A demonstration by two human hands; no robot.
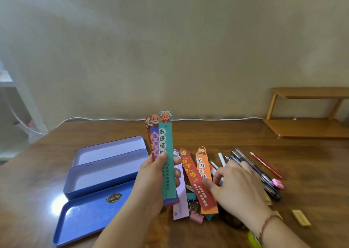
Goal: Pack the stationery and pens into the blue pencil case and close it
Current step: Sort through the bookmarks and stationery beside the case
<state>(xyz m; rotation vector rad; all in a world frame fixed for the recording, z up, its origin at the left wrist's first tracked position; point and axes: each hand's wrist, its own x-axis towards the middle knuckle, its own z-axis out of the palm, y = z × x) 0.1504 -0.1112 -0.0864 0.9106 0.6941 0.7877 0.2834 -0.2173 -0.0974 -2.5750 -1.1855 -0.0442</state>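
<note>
Left hand (154, 174) pinches three upright bookmarks (164, 149); right hand (236, 183), grip spread, touches the orange bookmark (203, 174).

A glossy dark-brown wooden table (236, 140) carries an open blue metal pencil case (105, 174) left of the left hand (151, 183), paper bookmarks (202, 179) between both hands, pens (253, 168) beyond the right hand (238, 187), and a yellow rectangular eraser (301, 217) right of it.

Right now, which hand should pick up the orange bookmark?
Right. The right hand already rests beside the orange bookmark, thumb touching it. The left hand is holding three bookmarks upright, so it is occupied.
</note>
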